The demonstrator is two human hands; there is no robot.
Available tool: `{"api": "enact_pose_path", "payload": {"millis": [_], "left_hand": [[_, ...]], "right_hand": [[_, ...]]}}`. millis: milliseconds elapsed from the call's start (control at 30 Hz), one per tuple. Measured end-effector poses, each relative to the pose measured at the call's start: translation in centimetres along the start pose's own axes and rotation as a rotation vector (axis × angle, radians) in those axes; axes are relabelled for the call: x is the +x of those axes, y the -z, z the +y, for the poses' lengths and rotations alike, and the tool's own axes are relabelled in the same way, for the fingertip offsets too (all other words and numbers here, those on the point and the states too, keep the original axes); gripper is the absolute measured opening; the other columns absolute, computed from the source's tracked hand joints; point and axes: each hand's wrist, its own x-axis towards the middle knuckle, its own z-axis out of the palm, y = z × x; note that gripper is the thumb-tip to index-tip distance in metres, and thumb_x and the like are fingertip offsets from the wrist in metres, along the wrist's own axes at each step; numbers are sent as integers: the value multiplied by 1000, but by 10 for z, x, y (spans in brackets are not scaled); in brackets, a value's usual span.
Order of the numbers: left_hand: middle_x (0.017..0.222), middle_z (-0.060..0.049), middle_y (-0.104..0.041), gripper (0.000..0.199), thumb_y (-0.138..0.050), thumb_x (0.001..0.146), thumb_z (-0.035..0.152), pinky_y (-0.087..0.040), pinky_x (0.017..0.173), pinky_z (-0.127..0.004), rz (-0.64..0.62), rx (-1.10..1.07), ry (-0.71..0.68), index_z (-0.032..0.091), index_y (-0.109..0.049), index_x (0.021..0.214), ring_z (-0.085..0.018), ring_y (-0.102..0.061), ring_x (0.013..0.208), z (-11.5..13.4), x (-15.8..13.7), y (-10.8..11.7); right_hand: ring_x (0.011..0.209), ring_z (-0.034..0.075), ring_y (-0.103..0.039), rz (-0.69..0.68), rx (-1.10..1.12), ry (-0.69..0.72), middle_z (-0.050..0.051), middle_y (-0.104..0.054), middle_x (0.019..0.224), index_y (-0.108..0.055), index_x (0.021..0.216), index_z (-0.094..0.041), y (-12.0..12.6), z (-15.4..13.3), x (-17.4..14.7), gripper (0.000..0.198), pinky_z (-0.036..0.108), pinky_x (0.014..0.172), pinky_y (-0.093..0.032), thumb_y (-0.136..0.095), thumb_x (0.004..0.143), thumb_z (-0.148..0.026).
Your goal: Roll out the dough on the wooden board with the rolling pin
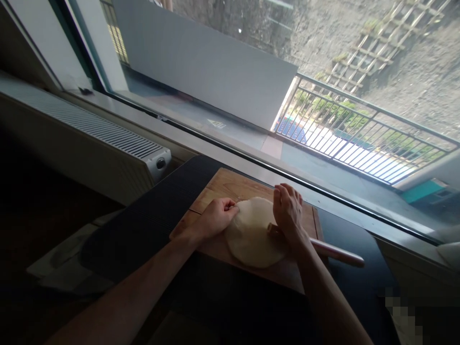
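A round, flat sheet of pale dough [251, 239] lies on a wooden cutting board [230, 182]. My left hand [219, 214] is closed at the dough's left edge, thumb and fingers pinching it. Over the right part of the dough, my right hand [288, 208] rests with its heel on a wooden rolling pin [338, 251]. Its fingers reach forward past the pin, not wrapped round it. One end of the pin shows on the dough; the other sticks out past the board on the right. My right wrist hides the pin's middle.
The board stands on a dark table [143, 206] with rounded corners. Beyond it runs a window sill [230, 153] under a large window, with a railing [359, 129] outside. A white radiator [143, 177] is at the left.
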Motion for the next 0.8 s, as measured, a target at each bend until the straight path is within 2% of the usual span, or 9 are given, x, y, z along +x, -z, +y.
{"api": "enact_pose_path", "payload": {"millis": [100, 167, 233, 367, 433, 500, 633, 733, 800], "left_hand": [[66, 0, -61, 20, -52, 74, 33, -39, 55, -23, -21, -32, 5, 16, -63, 75, -14, -54, 61, 0, -1, 0], [67, 0, -62, 20, -52, 75, 34, -39, 55, -23, -30, -40, -4, 16, -63, 76, -13, -54, 60, -1, -1, 0], [71, -1, -64, 22, -52, 75, 35, -40, 58, -23, -31, -41, -14, 17, -63, 78, -14, -56, 64, -2, 0, 0], [74, -2, -65, 23, -53, 75, 37, -42, 60, -24, -7, -7, -17, 17, -64, 78, -16, -58, 69, -4, 2, -2], [72, -2, -65, 23, -53, 74, 37, -41, 59, -24, -4, 1, -12, 17, -63, 75, -16, -57, 67, -4, 2, -2], [69, -1, -64, 22, -53, 74, 36, -40, 57, -24, -7, -1, -16, 17, -63, 74, -15, -57, 65, -3, 1, -2], [69, -1, -63, 22, -53, 74, 35, -39, 56, -24, 4, 12, -34, 16, -63, 75, -15, -55, 64, -2, 1, -2], [70, -2, -64, 22, -53, 73, 36, -40, 58, -24, 8, 25, -40, 17, -63, 74, -16, -56, 65, -2, 1, -2], [69, -1, -63, 22, -53, 73, 37, -40, 58, -24, 16, 29, -46, 17, -63, 73, -16, -55, 65, -2, 0, -2]], "right_hand": [[124, 23, -35, -13, -17, 114, 5, -47, 130, -52, 118, -25, 22, -5, -59, 36, 44, 105, -17, -27, 93, -33], [127, 24, -33, -81, -21, 170, 4, -51, 127, -54, 115, -26, 28, -4, -77, 34, 45, 107, -14, -32, 92, -33], [124, 23, -35, -119, -8, 174, 4, -56, 120, -58, 110, -26, 24, 2, -66, 33, 43, 106, -17, -31, 92, -33], [107, 22, -48, -124, -30, 20, 7, -62, 105, -62, 96, -21, 3, 18, 4, 39, 39, 96, -28, -25, 94, -34], [102, 22, -50, -144, -26, -17, 8, -62, 104, -62, 95, -20, -2, 22, 25, 43, 38, 93, -30, -22, 94, -35], [107, 21, -48, -200, 3, 13, 7, -60, 110, -61, 99, -22, -2, 23, 23, 45, 38, 93, -31, -19, 95, -37], [125, 23, -34, -277, -50, 41, 3, -50, 130, -55, 115, -27, -3, 23, -6, 46, 43, 100, -26, -17, 95, -42], [132, 24, -25, -271, -109, -30, 4, -40, 139, -50, 124, -26, -10, 22, 0, 46, 45, 104, -22, -19, 95, -43], [133, 26, -24, -291, -114, -85, 6, -36, 142, -50, 125, -25, -14, 20, 8, 46, 46, 103, -23, -19, 95, -43]]}}
